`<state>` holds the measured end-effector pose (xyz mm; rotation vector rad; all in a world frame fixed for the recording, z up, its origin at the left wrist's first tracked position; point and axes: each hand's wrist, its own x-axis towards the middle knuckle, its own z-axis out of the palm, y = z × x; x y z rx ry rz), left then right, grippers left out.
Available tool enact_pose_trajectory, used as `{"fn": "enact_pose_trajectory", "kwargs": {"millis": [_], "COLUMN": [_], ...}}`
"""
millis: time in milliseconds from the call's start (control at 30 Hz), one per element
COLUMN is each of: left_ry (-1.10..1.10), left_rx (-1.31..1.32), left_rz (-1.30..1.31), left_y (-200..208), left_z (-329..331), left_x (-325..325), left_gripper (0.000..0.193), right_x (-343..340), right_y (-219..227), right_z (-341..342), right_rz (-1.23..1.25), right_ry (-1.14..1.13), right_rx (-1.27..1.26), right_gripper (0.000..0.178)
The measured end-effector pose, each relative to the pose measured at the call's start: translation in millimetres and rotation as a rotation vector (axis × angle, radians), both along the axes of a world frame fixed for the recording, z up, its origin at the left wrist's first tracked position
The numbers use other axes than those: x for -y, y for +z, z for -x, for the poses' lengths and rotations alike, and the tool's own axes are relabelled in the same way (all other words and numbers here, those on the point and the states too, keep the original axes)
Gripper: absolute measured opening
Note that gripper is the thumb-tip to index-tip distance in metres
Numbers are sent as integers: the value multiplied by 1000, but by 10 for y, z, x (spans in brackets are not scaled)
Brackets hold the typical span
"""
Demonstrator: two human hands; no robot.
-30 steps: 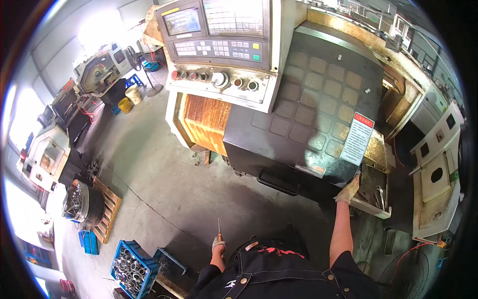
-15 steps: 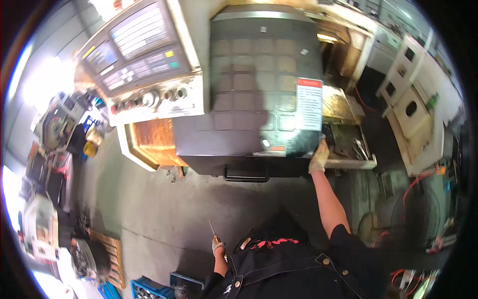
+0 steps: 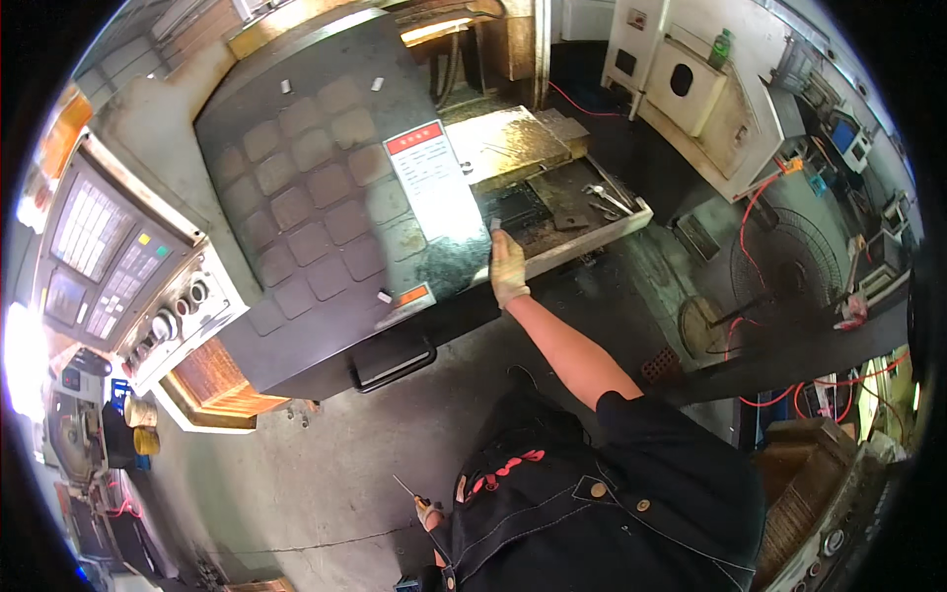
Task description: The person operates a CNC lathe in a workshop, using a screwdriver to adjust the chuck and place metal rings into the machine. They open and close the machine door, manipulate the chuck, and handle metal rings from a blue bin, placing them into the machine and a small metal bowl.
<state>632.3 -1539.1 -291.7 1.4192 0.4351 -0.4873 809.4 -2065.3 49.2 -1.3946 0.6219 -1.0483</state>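
Observation:
My right hand (image 3: 508,270), in a pale glove, grips the right edge of a large dark machine door (image 3: 326,222), its fingertips partly hidden at that edge. A black bar handle (image 3: 395,367) is fixed low on the door's front. Down by my left side, my left hand (image 3: 428,514) is closed around the orange handle of a screwdriver (image 3: 406,487), whose thin shaft points up and to the left. Beside my right hand, an open metal ledge (image 3: 577,202) holds several wrenches (image 3: 610,200).
At left stands a control panel (image 3: 113,252) with a screen, buttons and knobs. A white machine housing (image 3: 691,94) with a green bottle (image 3: 721,47) is at the far right. A round fan (image 3: 786,261) and red hoses (image 3: 755,222) lie on the right side. Grey concrete floor (image 3: 296,483) spreads below.
The view has turned to the right, so the door and control panel sit further left. My right hand stays at the door's edge, and my left still holds the screwdriver.

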Motion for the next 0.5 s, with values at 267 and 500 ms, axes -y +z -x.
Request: {"fn": "enact_pose_trajectory", "kwargs": {"millis": [267,500], "left_ry": [87,-3], "left_rx": [-121,-97], "left_rz": [-284,-360], "left_y": [130,480], "left_z": [-288,-301], "left_x": [117,221], "left_gripper": [44,51], "right_x": [25,-44], "right_y": [-26,48], "right_z": [-36,-70], "right_rz": [-7,-52], "right_ry": [-1,1], "right_rx": [13,42], "right_gripper": [29,32]}}
